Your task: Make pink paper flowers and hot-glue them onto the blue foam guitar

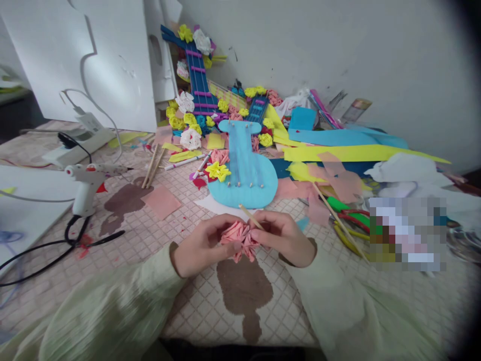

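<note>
Close to the table's front, my left hand (pixel 205 245) pinches a pink crepe-paper flower (pixel 237 234) between thumb and fingers. My right hand (pixel 287 236) is closed on a thin wooden stick (pixel 250 215), whose free end points up and to the left. Its thumb also touches the flower's right side. Just beyond both hands lies a light blue guitar-shaped cutout (pixel 244 170) with small pegs and strings. A yellow paper flower (pixel 218 171) rests at its left edge. Where the stick's lower end sits behind the fingers is hidden.
A white glue gun (pixel 86 183) with a black cord stands at left, near a power strip (pixel 78 145). Behind are a decorated dark blue guitar (pixel 199 75) and several paper flowers. Paper strips (pixel 361 153) and red-handled scissors (pixel 351 216) lie at right. A pink square (pixel 161 201) lies at left.
</note>
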A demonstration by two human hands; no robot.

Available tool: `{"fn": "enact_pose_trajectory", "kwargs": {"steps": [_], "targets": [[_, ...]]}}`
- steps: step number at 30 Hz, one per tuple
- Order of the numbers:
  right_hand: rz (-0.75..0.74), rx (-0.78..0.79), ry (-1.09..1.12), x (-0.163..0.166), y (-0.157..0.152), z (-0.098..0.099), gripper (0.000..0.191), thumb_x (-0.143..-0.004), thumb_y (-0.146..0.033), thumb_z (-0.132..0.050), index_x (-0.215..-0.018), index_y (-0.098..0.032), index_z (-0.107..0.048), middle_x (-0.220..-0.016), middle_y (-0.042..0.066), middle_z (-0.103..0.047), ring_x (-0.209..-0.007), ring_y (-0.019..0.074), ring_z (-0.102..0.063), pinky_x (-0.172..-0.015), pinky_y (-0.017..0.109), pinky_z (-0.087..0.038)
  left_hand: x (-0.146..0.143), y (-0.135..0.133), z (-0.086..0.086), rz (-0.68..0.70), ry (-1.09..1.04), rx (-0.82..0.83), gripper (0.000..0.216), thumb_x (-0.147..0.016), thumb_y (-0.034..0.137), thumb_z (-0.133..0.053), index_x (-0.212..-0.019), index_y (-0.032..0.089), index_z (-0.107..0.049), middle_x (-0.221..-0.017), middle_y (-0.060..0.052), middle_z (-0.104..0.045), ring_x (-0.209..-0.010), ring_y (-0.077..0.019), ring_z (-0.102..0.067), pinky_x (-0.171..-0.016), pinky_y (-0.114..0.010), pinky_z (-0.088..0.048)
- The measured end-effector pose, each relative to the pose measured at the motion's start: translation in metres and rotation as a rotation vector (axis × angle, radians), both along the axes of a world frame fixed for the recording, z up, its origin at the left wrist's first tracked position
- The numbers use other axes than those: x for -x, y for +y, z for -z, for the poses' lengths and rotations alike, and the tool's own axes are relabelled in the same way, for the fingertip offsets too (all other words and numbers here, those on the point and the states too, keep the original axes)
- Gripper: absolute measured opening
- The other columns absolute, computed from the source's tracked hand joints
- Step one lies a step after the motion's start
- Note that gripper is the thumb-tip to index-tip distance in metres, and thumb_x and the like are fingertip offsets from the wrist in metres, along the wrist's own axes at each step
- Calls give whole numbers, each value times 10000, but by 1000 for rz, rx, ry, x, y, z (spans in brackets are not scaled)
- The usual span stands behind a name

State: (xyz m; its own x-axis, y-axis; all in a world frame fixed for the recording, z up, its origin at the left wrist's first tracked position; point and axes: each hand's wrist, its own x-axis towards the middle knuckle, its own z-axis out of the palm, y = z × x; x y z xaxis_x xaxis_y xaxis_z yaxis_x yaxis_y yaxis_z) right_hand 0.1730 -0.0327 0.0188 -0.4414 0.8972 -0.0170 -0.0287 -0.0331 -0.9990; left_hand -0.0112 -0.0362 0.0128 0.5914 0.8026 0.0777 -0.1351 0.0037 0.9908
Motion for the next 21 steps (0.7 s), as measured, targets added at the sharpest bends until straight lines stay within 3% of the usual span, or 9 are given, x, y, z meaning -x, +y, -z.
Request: {"fn": "enact_pose_trajectory", "kwargs": {"steps": [3, 7, 13, 18, 21], "targets": [[54, 58, 23, -1, 0, 2, 125, -697, -253, -592, -763, -150, -565, -555, -45, -504, -400, 33, -387, -360, 163, -290, -1, 0, 2, -10, -61, 54, 220, -743, 177, -584, -952, 145, -524, -808, -35, -583, -670, -111, -555, -613, -236, -475], [182, 3, 49, -2, -1, 2, 145, -722, -277, -590, -807, -162, -568, -592, -44, -493, -418, 31, -371, -372, 171, -283, -1, 1, 5, -75, -119, 110, 296, -740, 178, -590, -1020, 175, -495, -861, -33, -562, -729, -126, -558, -634, -255, -485], [99, -87, 60, 1, -3, -1, 74, -728, -224, -578, -760, -157, -573, -748, -1, -528, -516, 44, -427, -421, 185, -307, 1, 2, 3, -86, -81, 44, 376, -720, 152, -603, -1083, 208, -524, -977, -29, -547, -804, -120, -526, -694, -227, -445], [66, -123, 60, 1, -3, -2, 64, -732, -216, -571, -761, -159, -569, -731, -4, -511, -514, 45, -414, -419, 188, -293, 0, 2, 3, -46, -120, 121, 244, -727, 143, -596, -963, 167, -541, -766, 9, -554, -596, -60, -487, -528, -167, -395], [61, -112, 24, 1, -4, -2, 79, -725, -230, -583, -734, -157, -554, -657, -23, -487, -476, 41, -374, -402, 187, -263, 0, 1, 6, -22, -182, 168, 215, -741, 148, -586, -945, 162, -518, -736, 7, -568, -585, -68, -518, -498, -162, -384]]}}
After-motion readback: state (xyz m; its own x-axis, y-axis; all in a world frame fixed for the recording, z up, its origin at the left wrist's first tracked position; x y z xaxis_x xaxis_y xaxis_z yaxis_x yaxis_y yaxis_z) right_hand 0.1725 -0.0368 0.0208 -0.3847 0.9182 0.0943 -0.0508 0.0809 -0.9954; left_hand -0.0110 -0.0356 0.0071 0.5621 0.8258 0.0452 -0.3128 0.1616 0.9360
